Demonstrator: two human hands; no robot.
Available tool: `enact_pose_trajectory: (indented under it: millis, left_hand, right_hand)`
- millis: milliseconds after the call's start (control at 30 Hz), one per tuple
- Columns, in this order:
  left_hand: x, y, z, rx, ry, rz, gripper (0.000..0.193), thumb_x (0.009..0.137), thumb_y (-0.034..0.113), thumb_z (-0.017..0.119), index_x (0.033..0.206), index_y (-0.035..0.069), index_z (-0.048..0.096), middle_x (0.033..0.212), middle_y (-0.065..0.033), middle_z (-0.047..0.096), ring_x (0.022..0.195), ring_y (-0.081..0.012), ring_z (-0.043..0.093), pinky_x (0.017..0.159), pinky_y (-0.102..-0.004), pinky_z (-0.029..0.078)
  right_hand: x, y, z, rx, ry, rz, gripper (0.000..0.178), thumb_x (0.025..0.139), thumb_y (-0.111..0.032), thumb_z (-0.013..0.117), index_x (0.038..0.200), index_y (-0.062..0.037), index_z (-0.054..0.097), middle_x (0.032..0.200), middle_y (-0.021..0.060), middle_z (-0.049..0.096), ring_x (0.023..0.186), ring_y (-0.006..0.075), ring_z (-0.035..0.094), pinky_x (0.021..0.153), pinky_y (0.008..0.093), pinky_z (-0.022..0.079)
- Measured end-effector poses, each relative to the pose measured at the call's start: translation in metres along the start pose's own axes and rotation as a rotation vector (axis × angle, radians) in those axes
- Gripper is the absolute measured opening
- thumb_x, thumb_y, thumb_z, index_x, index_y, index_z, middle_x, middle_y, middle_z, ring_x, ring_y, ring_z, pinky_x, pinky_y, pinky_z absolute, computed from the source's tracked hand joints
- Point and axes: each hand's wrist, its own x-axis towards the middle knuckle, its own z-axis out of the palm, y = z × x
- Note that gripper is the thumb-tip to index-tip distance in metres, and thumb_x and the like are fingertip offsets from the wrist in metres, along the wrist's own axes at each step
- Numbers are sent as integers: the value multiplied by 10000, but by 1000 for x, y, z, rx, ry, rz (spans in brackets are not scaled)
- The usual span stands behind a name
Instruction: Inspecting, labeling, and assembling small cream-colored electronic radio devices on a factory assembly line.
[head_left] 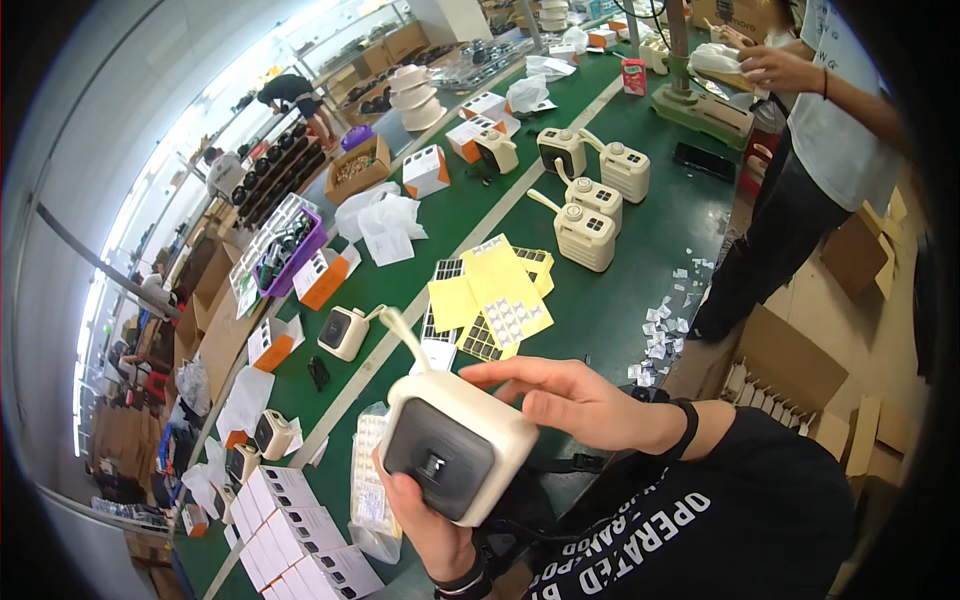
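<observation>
A cream, box-shaped portable speaker (455, 445) with a dark ribbed front and a strap loop is tilted up above the near edge of the table. My left hand (425, 520) grips it from its lower left corner, thumb on the front. My right hand (575, 400) reaches over its top right, with fingers stretched out and thumb apart, touching or nearly touching the top. Just beyond lie yellow sticker sheets (495, 290) and sheets of dark square stickers (445, 318). Left of the speaker is a plastic bag of white pads (372, 480).
Several similar cream speakers (585, 238) stand farther along the green table (660, 215). White boxes (290, 535) are stacked at near left. Torn backing bits (660, 335) litter the right edge. A co-worker (850, 120) stands at far right beside a green press (700, 115).
</observation>
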Motion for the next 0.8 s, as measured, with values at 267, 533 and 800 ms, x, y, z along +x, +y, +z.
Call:
enact_pose_trajectory:
  millis: [267,533,800]
  left_hand:
    - [15,-5,-30,-1083,-247,-774,571,918,446,355,1303,25,360,1258,-292,408,1072,-448,491,837,-497,501]
    - [15,-10,-17,-1075,-130,-752,619,913,513,318,1330,56,312,1251,-286,409,1027,-443,527,758,-467,545]
    - [-1,-14,1,-399,-3,-288,557,930,480,321,1311,75,347,1245,-132,470,1097,-266,512,856,-380,485]
  right_hand:
    - [10,22,6,22,8,24,727,872,-217,578,1394,13,128,1373,144,284,1245,218,328,1009,344,312]
    - [11,30,13,-90,57,108,977,738,-208,725,1409,-25,38,1389,131,259,1247,220,327,1024,376,282]
    - [16,32,19,273,-10,118,889,733,-37,708,1400,-38,120,1306,93,380,1196,192,394,1019,332,313]
